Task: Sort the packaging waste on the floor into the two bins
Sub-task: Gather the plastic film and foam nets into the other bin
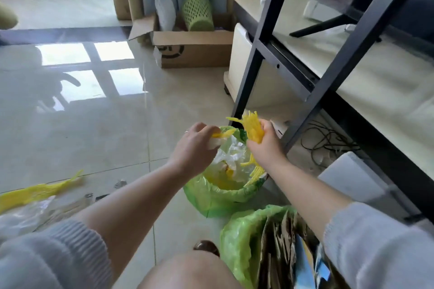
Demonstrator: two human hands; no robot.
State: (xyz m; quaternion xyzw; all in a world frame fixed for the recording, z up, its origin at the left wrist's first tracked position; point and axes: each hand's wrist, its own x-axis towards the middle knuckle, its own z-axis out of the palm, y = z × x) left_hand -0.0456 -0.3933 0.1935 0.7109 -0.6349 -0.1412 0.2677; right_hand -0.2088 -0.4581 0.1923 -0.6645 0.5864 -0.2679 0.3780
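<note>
Two bins lined with green bags stand on the floor. The farther bin [212, 197] holds clear plastic film and yellow foam netting. The nearer bin [237, 239] is stuffed with cardboard pieces. Over the farther bin, my right hand [266, 145] grips a bunch of yellow foam net [252, 128]. My left hand [196, 145] holds a white scrap together with a strip of the same yellow netting [223, 134]. At the lower left, on the floor, lie another yellow net [35, 193] and clear plastic wrap [25, 214].
A black metal shelf frame [303, 73] stands right behind the bins, with cables [328, 141] on the floor under it. A cardboard box [192, 48] with a green basket [197, 13] sits at the back. My knee [187, 272] is at the bottom.
</note>
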